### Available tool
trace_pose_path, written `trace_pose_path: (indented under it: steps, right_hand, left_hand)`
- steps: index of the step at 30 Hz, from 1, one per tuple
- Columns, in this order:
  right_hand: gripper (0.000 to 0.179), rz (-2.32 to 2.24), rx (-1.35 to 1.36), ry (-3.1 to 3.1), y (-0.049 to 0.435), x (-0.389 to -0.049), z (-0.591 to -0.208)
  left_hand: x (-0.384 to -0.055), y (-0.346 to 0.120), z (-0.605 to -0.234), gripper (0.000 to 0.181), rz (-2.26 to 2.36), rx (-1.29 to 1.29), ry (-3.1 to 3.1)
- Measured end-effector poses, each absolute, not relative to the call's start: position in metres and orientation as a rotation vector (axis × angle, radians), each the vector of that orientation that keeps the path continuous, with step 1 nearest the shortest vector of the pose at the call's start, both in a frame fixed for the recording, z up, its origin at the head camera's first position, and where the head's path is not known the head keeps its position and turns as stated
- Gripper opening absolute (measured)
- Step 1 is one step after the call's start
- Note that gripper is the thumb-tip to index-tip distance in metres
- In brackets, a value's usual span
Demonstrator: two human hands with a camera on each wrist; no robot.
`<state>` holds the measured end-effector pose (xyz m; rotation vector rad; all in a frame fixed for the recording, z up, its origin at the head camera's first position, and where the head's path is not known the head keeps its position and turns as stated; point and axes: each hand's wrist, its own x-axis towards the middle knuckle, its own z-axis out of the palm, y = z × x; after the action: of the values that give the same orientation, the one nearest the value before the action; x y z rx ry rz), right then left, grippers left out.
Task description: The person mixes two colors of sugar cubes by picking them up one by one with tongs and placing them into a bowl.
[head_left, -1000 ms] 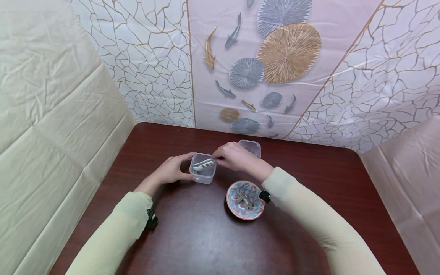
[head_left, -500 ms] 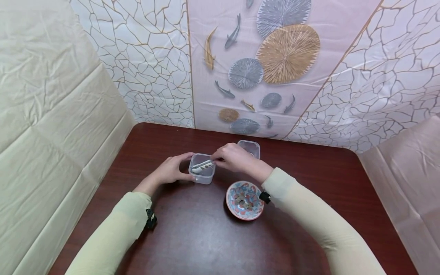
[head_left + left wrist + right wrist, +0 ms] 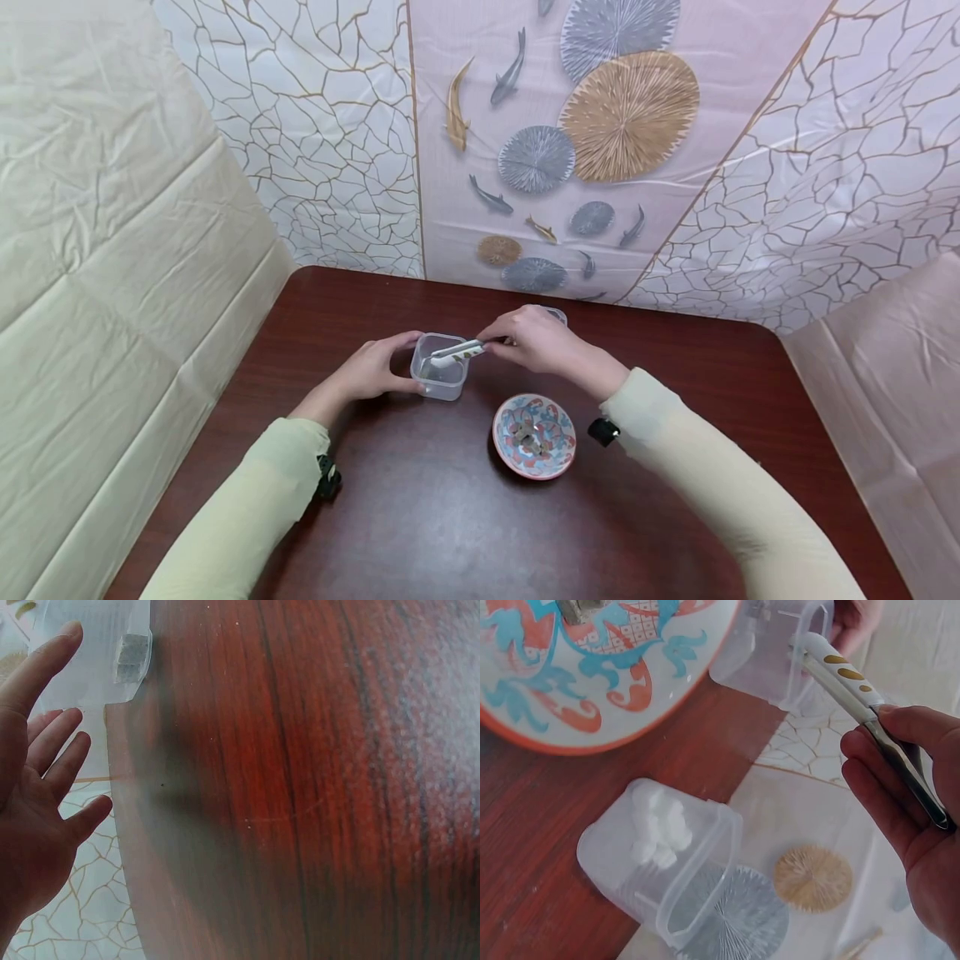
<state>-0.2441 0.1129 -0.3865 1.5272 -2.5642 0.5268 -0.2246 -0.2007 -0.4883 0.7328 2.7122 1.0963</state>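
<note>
My left hand (image 3: 373, 369) holds a clear square plastic container (image 3: 447, 391) from its left side, thumb at the front and index finger at the back. In the left wrist view, small greyish blocks (image 3: 133, 658) show through its wall, and the other fingers are spread. My right hand (image 3: 534, 337) pinches a pair of tongs (image 3: 840, 671) by the metal part. Their white, brown-spotted ends reach over the container's opening. No piece can be made out between the ends. A patterned bowl (image 3: 507, 454) with several greyish-brown pieces (image 3: 531, 437) stands in front of the right hand.
Behind the right hand stands a second clear container (image 3: 604, 851), partly hidden in the head view, with white lumps (image 3: 660, 825) inside. The dark wooden table (image 3: 420, 517) meets patterned cloth walls (image 3: 352, 167) at the back and sides.
My right hand has moved to the right, drawing the tongs up and partly out of the container. The left hand and its container stay almost still.
</note>
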Motion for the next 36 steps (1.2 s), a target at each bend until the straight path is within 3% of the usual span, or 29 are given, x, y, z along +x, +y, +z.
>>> trace_pose_path:
  steps: [23, 36]
  right_hand:
    - [0.021, 0.65, 1.39, -2.596, 0.215, -0.193, -0.356]
    - [0.019, 0.72, 1.427, -2.784, 0.25, -0.168, -0.369]
  left_hand:
    - [-0.226, -0.2, -0.485, 0.085, 1.113, 0.716, 2.696]
    - [-0.226, -0.2, -0.488, 0.084, 1.109, 0.727, 2.709]
